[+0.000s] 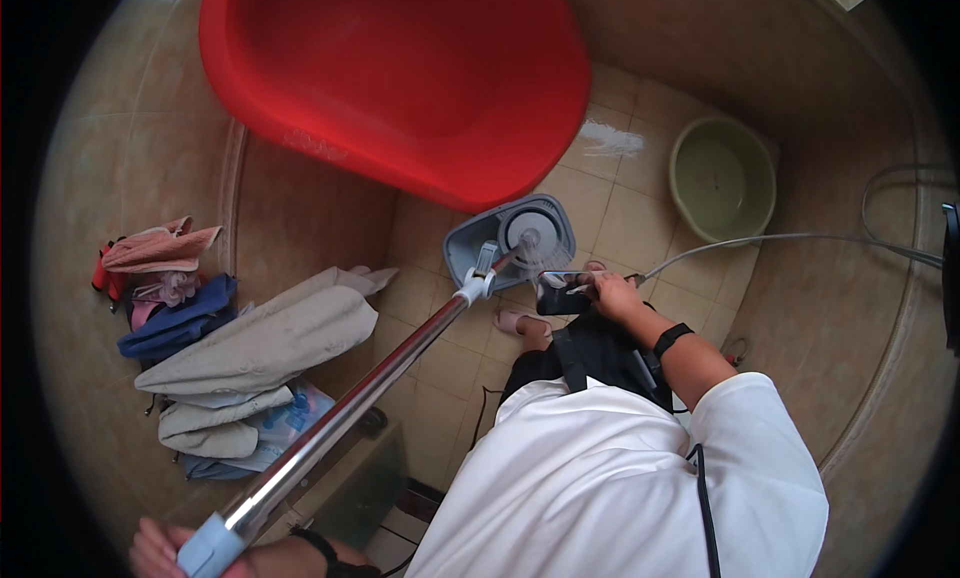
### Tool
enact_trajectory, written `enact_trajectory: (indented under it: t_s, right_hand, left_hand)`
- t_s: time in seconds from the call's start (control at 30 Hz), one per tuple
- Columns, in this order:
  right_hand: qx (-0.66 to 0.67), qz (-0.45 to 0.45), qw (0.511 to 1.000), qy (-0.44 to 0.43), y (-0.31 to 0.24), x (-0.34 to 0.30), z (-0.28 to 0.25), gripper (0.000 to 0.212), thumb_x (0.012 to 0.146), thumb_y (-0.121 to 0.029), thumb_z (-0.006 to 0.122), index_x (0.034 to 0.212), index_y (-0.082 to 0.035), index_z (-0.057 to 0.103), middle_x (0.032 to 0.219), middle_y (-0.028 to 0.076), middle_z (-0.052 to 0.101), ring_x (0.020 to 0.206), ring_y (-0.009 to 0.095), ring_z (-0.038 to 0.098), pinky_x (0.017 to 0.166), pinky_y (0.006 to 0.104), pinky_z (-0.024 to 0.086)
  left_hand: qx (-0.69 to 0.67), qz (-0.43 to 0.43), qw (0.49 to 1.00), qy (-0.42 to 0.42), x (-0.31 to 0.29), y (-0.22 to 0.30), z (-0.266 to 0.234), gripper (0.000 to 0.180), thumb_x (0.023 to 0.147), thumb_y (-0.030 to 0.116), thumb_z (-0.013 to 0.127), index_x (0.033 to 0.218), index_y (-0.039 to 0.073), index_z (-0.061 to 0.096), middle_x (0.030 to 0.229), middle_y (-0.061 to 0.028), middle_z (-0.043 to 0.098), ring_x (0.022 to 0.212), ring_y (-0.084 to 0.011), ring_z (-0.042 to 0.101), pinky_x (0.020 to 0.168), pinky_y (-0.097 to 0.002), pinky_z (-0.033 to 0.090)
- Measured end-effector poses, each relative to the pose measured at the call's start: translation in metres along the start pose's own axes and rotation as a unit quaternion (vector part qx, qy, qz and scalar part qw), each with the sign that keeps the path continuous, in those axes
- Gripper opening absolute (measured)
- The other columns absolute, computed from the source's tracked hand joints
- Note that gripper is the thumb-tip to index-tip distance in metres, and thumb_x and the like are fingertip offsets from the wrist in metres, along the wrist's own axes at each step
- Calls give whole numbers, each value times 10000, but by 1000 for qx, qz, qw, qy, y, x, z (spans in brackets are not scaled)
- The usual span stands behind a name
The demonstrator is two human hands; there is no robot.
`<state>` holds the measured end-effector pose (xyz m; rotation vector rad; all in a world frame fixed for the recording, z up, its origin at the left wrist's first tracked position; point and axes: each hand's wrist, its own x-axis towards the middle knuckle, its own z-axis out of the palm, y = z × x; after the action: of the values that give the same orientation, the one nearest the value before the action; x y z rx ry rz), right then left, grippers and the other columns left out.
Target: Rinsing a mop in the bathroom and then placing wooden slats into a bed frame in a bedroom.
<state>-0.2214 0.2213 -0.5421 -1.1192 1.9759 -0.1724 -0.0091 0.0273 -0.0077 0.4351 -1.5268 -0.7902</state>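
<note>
At the lower left, my left hand (158, 548) is closed round the pale blue grip at the end of a long spin mop (350, 408). Its shiny pole slants up to the mop's round head, which rests over the round basket of a grey mop bucket (458, 246) on the floor. My right hand (615, 296) grips a shower head (562, 292) by its handle, beside the bucket. Thin streams of water run from it toward the mop head. A grey hose (760, 238) trails from that hand to the right wall. Part of the shower head is hidden by my fingers.
A large red tub (400, 88) stands just beyond the bucket. On the tiled floor at the right is a green basin (690, 193). Towels and cloths (270, 333) hang on the left wall. A glassy box-like stand (365, 473) sits under the pole.
</note>
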Motion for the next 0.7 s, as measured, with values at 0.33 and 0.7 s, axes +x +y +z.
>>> enact_trajectory:
  t_s: [0.33, 0.7]
  right_hand:
    - [20, -24, 999, 28, 5, 1, 2, 256, 786, -269, 510, 962, -83, 508, 1019, 104, 528, 994, 279, 476, 777, 589, 365]
    - [11, -25, 1000, 9, -16, -13, -25, 210, 740, -200, 536, 937, -130, 541, 1000, 97, 544, 975, 276, 498, 726, 573, 386]
  left_hand:
    - [129, -31, 989, 66, -98, -133, 0, 143, 694, 35, 468, 714, 94, 339, 582, -12, 327, 508, -100, 326, 484, -246, 287]
    - [51, -136, 987, -64, -180, -219, 5, 216, 739, -14, 484, 856, 70, 323, 672, -101, 458, 588, -175, 476, 586, -293, 420]
